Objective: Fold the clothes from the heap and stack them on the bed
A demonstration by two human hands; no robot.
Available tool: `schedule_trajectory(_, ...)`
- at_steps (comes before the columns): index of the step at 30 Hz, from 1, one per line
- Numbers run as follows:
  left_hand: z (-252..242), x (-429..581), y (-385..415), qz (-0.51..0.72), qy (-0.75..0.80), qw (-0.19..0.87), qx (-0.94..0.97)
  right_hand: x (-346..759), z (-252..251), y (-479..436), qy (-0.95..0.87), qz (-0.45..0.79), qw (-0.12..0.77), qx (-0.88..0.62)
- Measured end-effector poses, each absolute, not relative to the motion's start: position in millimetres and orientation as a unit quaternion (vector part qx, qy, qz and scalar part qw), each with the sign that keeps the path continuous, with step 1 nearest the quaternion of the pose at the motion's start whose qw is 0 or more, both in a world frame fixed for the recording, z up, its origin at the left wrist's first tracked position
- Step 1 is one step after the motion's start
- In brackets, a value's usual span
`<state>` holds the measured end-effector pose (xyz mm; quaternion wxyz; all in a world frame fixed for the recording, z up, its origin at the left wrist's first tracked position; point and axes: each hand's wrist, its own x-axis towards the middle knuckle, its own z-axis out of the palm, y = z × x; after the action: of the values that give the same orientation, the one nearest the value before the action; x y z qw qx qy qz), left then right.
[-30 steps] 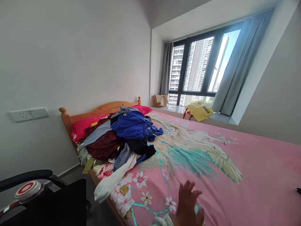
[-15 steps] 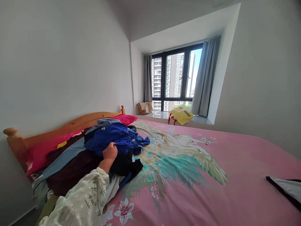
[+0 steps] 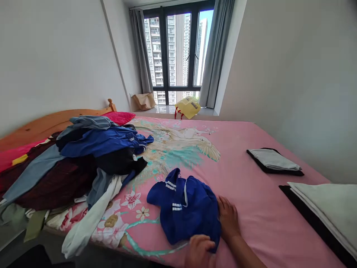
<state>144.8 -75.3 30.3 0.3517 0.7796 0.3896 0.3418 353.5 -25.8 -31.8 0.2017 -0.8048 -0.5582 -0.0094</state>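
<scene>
The blue sports top (image 3: 185,208) lies crumpled on the pink bed (image 3: 251,178), near the clothes pile (image 3: 83,160). The right grip (image 3: 228,219) rests open and flat against its right edge. The left grip (image 3: 199,251) curls closed on its near hem.

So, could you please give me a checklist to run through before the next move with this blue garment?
1. Blue striped garment lies apart from the clothes pile: ok.
2. Garment spread flat: not ok, bunched.
3. Right hand open, flat at the garment's edge: ok.
4. Left hand gripping the near edge: cannot tell.
5. Nearer folded stack apart from both hands: ok.
</scene>
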Motion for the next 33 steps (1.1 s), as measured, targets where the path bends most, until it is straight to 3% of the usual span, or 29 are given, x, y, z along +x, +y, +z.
schedule_trajectory(3, 59, 119, -22, 0.462, 0.494, 0.267, 0.687, 350, -21, -26, -0.535, 0.038, 0.309, -0.785)
schedule_trajectory(5, 75, 104, 20, 0.466, 0.596, 0.315, 0.573, 351, -16, -27, -0.519, 0.063, 0.374, -0.766)
schedule_trajectory(9, 87, 89, 65, 0.424, 0.642, 0.403, 0.495, 357, -13, -42, -0.494, 0.090, 0.448, -0.739)
schedule_trajectory(16, 71, 95, -24, 0.453, 0.551, 0.572, 0.404, 287, -19, -115, -0.339, 0.213, 0.611, -0.683)
schedule_trajectory(22, 66, 80, -116, 0.428, 0.495, 0.665, 0.360, 197, -7, -162, -0.442, 0.295, 0.584, -0.613)
schedule_trajectory(28, 88, 54, -147, 0.411, 0.413, 0.720, 0.377, 202, -1, -174, -0.539, 0.212, 0.507, -0.638)
schedule_trajectory(33, 108, 49, -183, 0.380, 0.414, 0.749, 0.351, 218, 18, -182, -0.495, 0.223, 0.510, -0.667)
